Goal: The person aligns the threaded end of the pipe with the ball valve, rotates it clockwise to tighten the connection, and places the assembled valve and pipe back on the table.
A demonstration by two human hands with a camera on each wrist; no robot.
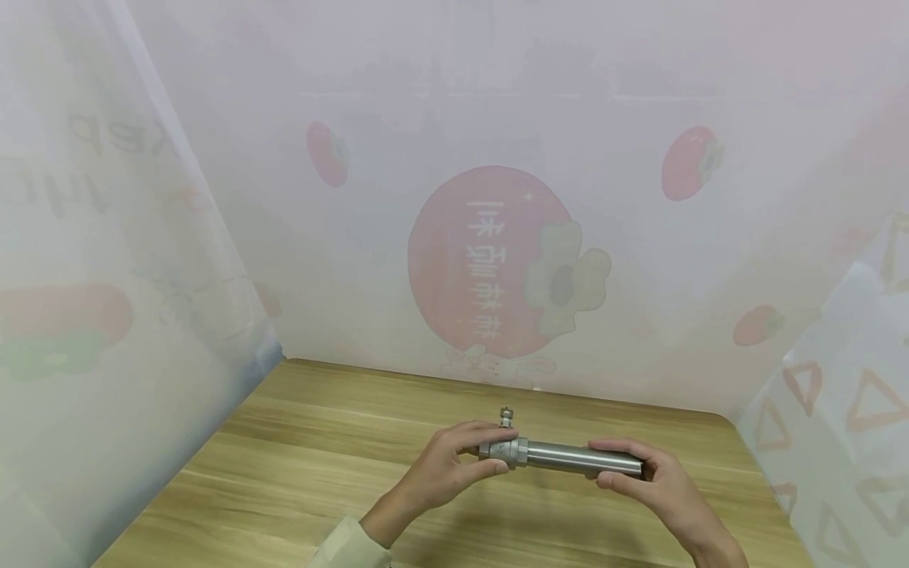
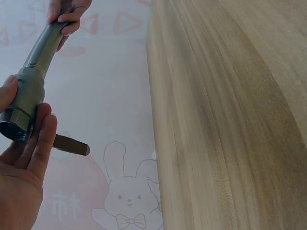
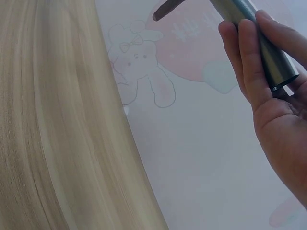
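A silvery metal ball valve [image 1: 503,450] is joined to one end of a smooth steel pipe [image 1: 568,457], and the two hang as one piece above the table. My left hand [image 1: 454,465] grips the valve body between thumb and fingers. At the pipe's other end, my right hand [image 1: 656,481] holds it with the thumb on the near side and fingers on the far side. The valve's lever [image 2: 71,144] sticks out past the left fingers. In the left wrist view the valve's free opening [image 2: 17,130] shows inner threads. A hollow pipe end [image 3: 287,81] lies by the right palm.
Beneath the hands is a wood-grain tabletop [image 1: 284,442] with a rounded far corner. Pale printed sheets stand around it: a back sheet [image 1: 369,260] with red fruit drawings, a left sheet [image 1: 106,237] and a right sheet [image 1: 852,442] with triangles.
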